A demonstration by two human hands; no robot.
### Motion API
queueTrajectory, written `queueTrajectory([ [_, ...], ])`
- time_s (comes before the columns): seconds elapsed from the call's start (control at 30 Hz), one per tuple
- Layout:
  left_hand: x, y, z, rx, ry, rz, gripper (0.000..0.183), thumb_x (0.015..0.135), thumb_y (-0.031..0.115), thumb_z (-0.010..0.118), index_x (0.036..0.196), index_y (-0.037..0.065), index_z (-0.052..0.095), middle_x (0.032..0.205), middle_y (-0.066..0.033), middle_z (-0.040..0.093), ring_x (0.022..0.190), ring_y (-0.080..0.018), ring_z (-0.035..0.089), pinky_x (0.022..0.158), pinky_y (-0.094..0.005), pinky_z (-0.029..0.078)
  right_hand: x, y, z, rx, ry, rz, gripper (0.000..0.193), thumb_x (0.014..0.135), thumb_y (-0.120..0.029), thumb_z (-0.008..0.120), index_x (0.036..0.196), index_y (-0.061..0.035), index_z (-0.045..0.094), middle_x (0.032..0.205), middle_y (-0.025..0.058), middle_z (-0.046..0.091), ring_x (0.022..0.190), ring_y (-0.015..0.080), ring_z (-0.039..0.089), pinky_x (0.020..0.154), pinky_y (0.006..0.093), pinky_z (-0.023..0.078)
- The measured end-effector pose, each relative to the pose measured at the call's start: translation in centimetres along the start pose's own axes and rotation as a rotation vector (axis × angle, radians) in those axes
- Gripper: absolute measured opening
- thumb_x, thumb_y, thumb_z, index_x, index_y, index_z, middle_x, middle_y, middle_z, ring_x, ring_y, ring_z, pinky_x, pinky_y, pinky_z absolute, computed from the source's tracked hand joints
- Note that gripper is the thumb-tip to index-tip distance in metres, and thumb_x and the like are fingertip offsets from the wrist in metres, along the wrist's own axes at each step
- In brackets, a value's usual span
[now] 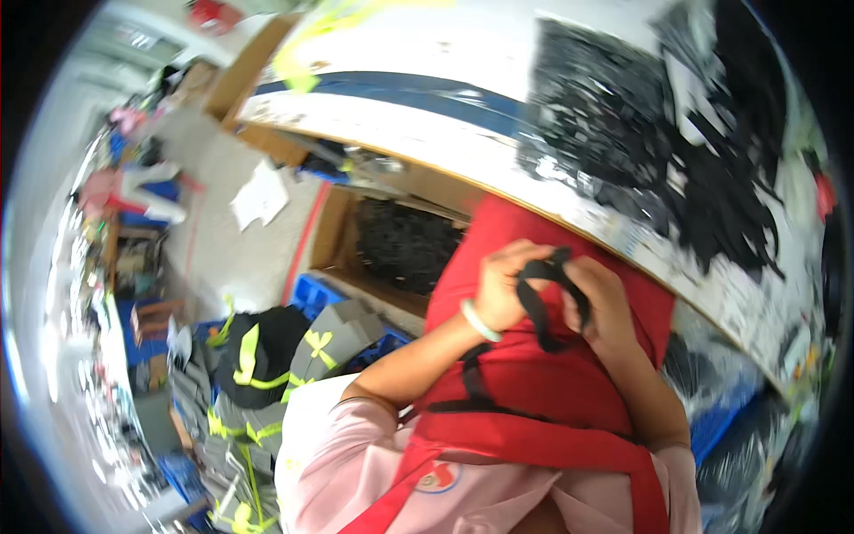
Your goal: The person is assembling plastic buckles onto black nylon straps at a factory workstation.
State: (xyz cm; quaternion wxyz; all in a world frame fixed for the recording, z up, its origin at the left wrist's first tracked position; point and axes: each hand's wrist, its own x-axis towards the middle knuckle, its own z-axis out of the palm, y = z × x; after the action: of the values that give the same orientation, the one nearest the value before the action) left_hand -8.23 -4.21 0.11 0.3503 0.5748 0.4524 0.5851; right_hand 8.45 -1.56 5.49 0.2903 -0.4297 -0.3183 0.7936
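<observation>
My left hand and my right hand meet above my lap, both gripping a black strap that loops between the fingers and hangs down. A pale bracelet sits on my left wrist. Under the hands lies a red apron with black straps over a pink shirt. The view is tilted and blurred.
A white worktable with a wooden edge runs across the top, carrying heaps of black strap pieces. A cardboard box of black parts stands under it. Grey garments with yellow reflective bands and blue crates lie at the left.
</observation>
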Motion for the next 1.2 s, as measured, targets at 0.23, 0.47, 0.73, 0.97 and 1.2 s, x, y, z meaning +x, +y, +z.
queueTrajectory([
  [0.23, -0.3, 0.0, 1.3, -0.010, -0.006, 0.017, 0.027, 0.072, -0.001, 0.064, 0.099, -0.003, 0.063, 0.077, -0.0148, 0.058, 0.070, -0.0279, 0.059, 0.061, -0.0357, 0.047, -1.1, 0.7, 0.0, 0.094, 0.206, -0.055, 0.015, 0.096, -0.023, 0.052, 0.088, -0.0106, 0.053, 0.057, -0.0041, 0.041, 0.038, 0.0035, 0.036, 0.033, 0.0179, 0.029],
  [0.47, -1.7, 0.0, -0.5, 0.203, 0.063, 0.140, 0.022, 0.071, 0.002, 0.064, 0.093, 0.000, 0.061, 0.077, -0.0141, 0.053, 0.069, -0.0343, 0.055, 0.061, -0.0397, 0.045, 1.5, 2.6, 0.0, 0.003, 0.071, -0.142, 0.017, 0.097, -0.026, 0.053, 0.096, -0.0093, 0.055, 0.062, -0.0030, 0.047, 0.043, 0.0032, 0.040, 0.037, 0.0162, 0.030],
  [0.73, -0.5, 1.1, -3.7, 0.192, -0.105, 0.142, 0.009, 0.080, 0.008, 0.066, 0.082, -0.001, 0.064, 0.076, -0.0128, 0.060, 0.070, -0.0290, 0.060, 0.063, -0.0371, 0.048, 3.4, 0.9, -3.5, 0.011, -0.075, -0.018, 0.019, 0.095, -0.018, 0.055, 0.111, -0.0068, 0.053, 0.075, 0.0028, 0.057, 0.053, 0.0060, 0.050, 0.044, 0.0172, 0.041],
  [0.97, 2.3, 5.2, -4.7, -0.256, -0.046, -0.463, 0.017, 0.086, 0.014, 0.065, 0.088, -0.002, 0.070, 0.071, -0.0056, 0.067, 0.060, -0.0086, 0.058, 0.052, -0.0238, 0.046, 3.0, -0.5, -4.0, -0.360, -0.089, -0.361, 0.014, 0.091, -0.013, 0.060, 0.099, -0.0058, 0.052, 0.073, 0.0017, 0.056, 0.062, 0.0073, 0.053, 0.058, 0.0206, 0.047],
  [1.2, -0.1, 3.1, -1.2, -0.608, -0.003, -0.800, 0.016, 0.086, 0.016, 0.066, 0.087, 0.001, 0.070, 0.070, -0.0042, 0.063, 0.049, -0.0074, 0.050, 0.037, -0.0214, 0.034, 1.7, 1.8, -2.3, -0.493, 0.014, -0.505, 0.006, 0.088, -0.004, 0.062, 0.092, -0.0033, 0.058, 0.086, 0.0005, 0.052, 0.077, 0.0088, 0.048, 0.075, 0.0198, 0.038],
])
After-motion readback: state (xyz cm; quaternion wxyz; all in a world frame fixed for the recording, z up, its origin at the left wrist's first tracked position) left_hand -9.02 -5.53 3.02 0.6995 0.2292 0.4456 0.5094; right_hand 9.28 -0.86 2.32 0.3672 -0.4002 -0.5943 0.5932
